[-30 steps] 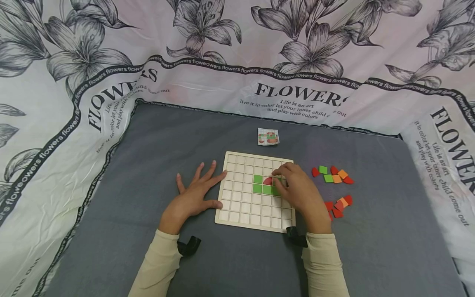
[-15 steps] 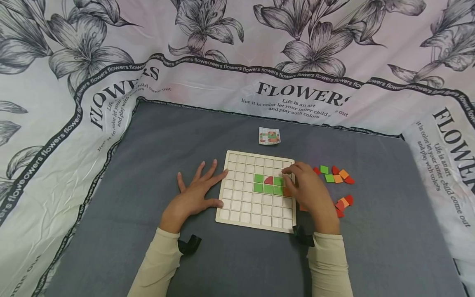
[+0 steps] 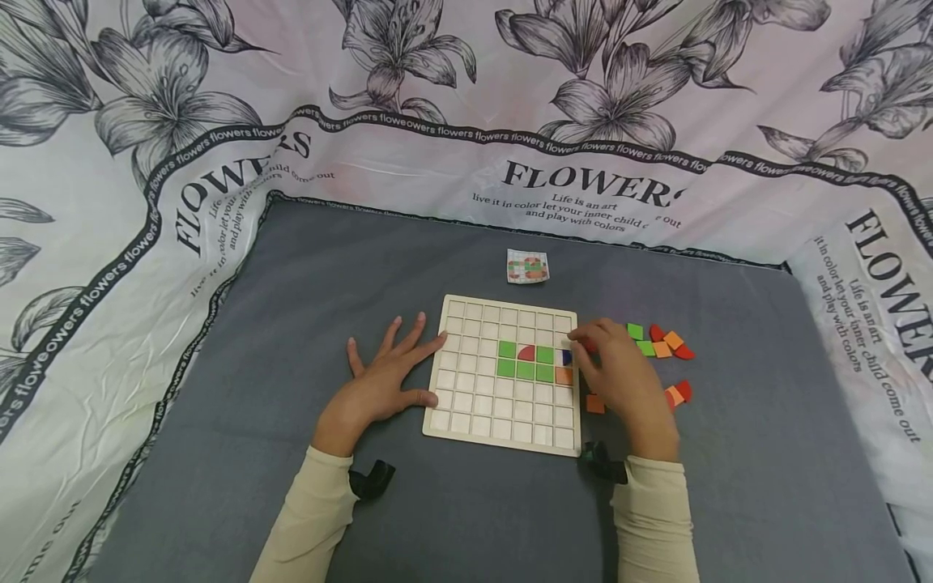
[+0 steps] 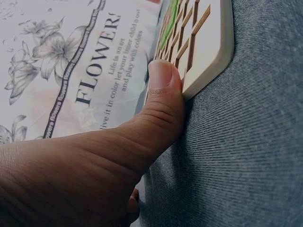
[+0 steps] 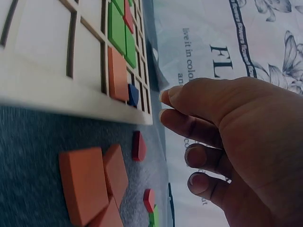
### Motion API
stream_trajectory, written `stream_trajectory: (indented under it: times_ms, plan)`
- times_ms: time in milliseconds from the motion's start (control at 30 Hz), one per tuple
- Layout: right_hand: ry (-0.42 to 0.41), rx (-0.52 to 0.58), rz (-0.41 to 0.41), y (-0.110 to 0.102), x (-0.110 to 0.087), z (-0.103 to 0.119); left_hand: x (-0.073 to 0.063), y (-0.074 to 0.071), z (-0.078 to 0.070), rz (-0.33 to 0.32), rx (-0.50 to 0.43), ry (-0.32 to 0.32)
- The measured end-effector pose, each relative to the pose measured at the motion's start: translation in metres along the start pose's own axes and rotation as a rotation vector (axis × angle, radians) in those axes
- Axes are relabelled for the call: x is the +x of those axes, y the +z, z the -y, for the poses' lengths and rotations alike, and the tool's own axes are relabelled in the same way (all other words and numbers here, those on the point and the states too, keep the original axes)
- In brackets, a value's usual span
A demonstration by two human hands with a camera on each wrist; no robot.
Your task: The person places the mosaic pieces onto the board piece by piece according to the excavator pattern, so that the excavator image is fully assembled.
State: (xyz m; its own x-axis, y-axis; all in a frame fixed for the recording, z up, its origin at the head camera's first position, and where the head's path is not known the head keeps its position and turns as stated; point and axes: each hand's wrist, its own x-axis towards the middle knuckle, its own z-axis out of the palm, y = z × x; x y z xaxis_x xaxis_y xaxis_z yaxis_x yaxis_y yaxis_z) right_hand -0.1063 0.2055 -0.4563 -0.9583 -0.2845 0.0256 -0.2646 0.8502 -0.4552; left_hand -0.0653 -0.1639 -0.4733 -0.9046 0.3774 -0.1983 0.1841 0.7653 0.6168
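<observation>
A pale wooden grid board (image 3: 474,401) lies on the grey cloth. Several green squares (image 3: 525,370), a red quarter-round piece (image 3: 526,353), an orange square (image 3: 564,376) and a dark blue piece (image 3: 567,357) sit in its cells. My left hand (image 3: 379,385) rests with fingers spread at the board's left side, its thumb (image 4: 163,90) touching the edge. At the right edge hovers my right hand (image 3: 619,376), fingers loosely bent. In the right wrist view, nothing shows between its thumb and index fingertip, beside the corner with the blue piece.
Loose green, orange and red pieces (image 3: 661,350) lie right of the board, partly hidden by my right hand. An orange square (image 3: 595,403) lies near the board's right edge. A small pattern card (image 3: 528,265) lies behind it. Flower-printed cloth (image 3: 408,162) surrounds the grey surface.
My right hand has moved right, from over the board to its right edge. The orange square and the blue piece have come into sight. My left hand stays in place.
</observation>
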Motion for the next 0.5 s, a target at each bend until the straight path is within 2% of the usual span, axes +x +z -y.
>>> stream_trajectory:
  times_ms: [167, 500]
  plan:
    - [0.044, 0.000, 0.002, -0.004, -0.003, -0.004, 0.000, 0.001, 0.001, 0.004, 0.001, -0.001]
    - [0.069, 0.012, -0.016, -0.013, -0.011, -0.013, 0.000, 0.001, 0.001, -0.011, -0.002, 0.004]
